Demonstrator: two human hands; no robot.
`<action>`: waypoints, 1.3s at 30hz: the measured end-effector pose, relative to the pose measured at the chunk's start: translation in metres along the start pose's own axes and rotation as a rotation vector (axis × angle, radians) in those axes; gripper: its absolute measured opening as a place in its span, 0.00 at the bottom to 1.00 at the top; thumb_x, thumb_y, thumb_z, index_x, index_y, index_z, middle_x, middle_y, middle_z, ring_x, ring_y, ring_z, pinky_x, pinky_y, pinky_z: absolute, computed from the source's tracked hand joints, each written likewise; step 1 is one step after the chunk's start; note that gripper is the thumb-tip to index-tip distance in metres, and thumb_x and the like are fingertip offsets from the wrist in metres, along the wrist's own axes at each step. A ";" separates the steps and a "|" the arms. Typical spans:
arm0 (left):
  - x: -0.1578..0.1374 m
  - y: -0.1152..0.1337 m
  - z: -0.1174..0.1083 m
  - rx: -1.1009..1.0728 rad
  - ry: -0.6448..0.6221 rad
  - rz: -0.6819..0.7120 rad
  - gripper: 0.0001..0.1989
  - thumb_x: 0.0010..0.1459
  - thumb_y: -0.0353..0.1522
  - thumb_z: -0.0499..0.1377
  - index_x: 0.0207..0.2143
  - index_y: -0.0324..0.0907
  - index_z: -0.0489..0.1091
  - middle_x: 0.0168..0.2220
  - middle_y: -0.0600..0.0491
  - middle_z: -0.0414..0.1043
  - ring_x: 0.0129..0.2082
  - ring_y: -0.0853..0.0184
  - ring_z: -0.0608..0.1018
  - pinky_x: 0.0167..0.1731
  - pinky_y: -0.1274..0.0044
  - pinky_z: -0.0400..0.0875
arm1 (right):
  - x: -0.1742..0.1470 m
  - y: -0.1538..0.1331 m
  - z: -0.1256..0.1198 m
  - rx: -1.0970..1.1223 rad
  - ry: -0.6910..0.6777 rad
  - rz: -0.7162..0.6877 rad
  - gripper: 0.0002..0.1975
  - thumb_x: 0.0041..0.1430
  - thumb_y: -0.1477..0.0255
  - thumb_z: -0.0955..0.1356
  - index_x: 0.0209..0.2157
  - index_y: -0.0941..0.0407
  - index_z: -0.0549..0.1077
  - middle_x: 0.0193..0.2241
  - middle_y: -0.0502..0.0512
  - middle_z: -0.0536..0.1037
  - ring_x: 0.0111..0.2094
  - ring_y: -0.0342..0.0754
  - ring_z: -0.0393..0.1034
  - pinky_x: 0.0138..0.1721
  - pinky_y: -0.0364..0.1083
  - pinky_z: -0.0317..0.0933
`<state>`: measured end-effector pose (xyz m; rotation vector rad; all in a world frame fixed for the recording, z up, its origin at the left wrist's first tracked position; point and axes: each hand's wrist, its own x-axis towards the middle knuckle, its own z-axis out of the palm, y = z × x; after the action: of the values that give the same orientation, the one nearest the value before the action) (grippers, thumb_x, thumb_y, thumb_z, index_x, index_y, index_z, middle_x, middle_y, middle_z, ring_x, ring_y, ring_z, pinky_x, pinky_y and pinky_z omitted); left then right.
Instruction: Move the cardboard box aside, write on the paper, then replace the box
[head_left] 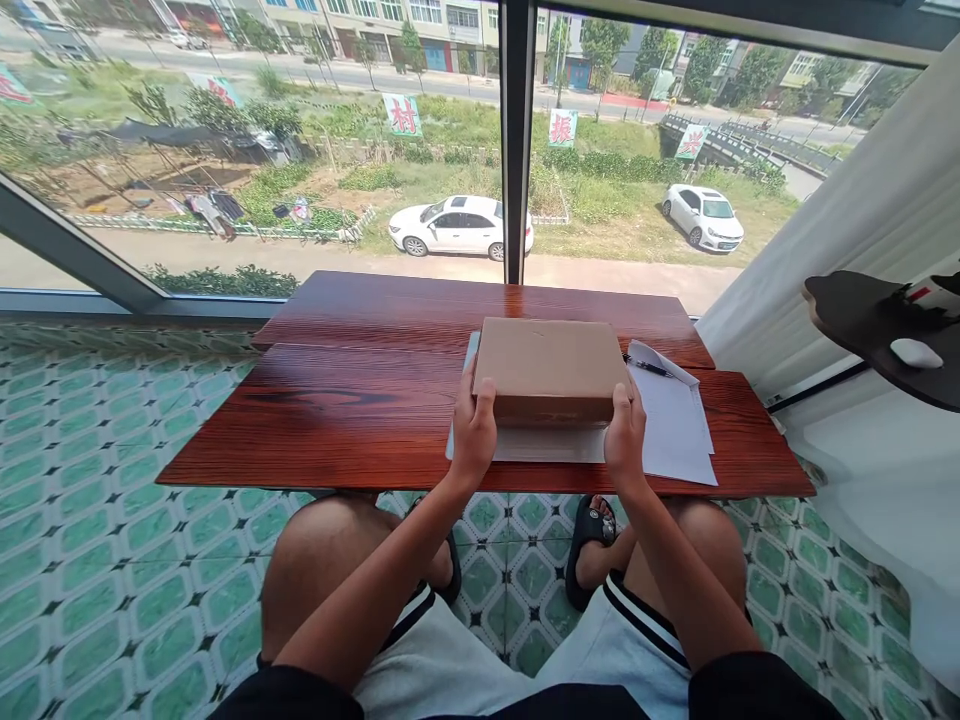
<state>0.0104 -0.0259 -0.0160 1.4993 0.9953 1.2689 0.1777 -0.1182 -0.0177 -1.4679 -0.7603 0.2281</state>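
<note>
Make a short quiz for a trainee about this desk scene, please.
1. True or false: both hands grip the cardboard box at its near corners.
2. What lies on the papers to the right of the box? A) scissors B) a pen C) a phone
3. What does the box rest on?

Key:
1. True: the left hand and the right hand each hold a near corner.
2. B, a pen.
3. On sheets of paper on the wooden table.
</note>
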 end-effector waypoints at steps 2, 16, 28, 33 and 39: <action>-0.001 0.000 0.000 -0.010 0.003 -0.010 0.28 0.66 0.47 0.48 0.63 0.46 0.60 0.66 0.49 0.60 0.67 0.62 0.61 0.67 0.69 0.55 | 0.000 0.000 0.000 -0.003 0.010 0.012 0.28 0.67 0.57 0.59 0.60 0.60 0.68 0.58 0.61 0.70 0.61 0.51 0.62 0.65 0.52 0.51; -0.001 0.009 0.000 -0.056 -0.001 -0.041 0.27 0.65 0.45 0.49 0.63 0.44 0.61 0.66 0.48 0.59 0.67 0.62 0.60 0.68 0.69 0.53 | 0.000 -0.002 -0.002 0.012 0.028 0.017 0.26 0.67 0.58 0.59 0.59 0.57 0.70 0.58 0.59 0.70 0.60 0.51 0.62 0.64 0.52 0.52; 0.011 0.021 -0.021 -0.070 0.080 0.006 0.25 0.65 0.43 0.49 0.61 0.44 0.64 0.64 0.48 0.64 0.66 0.62 0.62 0.67 0.69 0.56 | 0.005 -0.030 0.019 0.000 -0.026 -0.084 0.24 0.68 0.61 0.59 0.59 0.56 0.69 0.58 0.57 0.70 0.60 0.49 0.62 0.64 0.51 0.51; 0.018 0.024 -0.035 -0.105 0.138 0.003 0.24 0.65 0.40 0.49 0.61 0.43 0.64 0.63 0.49 0.65 0.65 0.63 0.64 0.65 0.71 0.58 | 0.007 -0.042 0.037 0.026 -0.074 -0.105 0.23 0.69 0.62 0.58 0.58 0.56 0.70 0.57 0.56 0.71 0.58 0.49 0.63 0.63 0.51 0.53; 0.031 0.027 -0.059 -0.117 0.226 0.008 0.24 0.64 0.39 0.49 0.61 0.43 0.64 0.62 0.49 0.66 0.62 0.63 0.68 0.63 0.71 0.60 | 0.003 -0.060 0.067 -0.021 -0.086 -0.068 0.24 0.66 0.62 0.59 0.57 0.57 0.71 0.55 0.58 0.72 0.56 0.51 0.64 0.60 0.52 0.56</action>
<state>-0.0430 0.0048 0.0223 1.2928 1.0403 1.5005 0.1223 -0.0701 0.0349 -1.4571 -0.8833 0.2335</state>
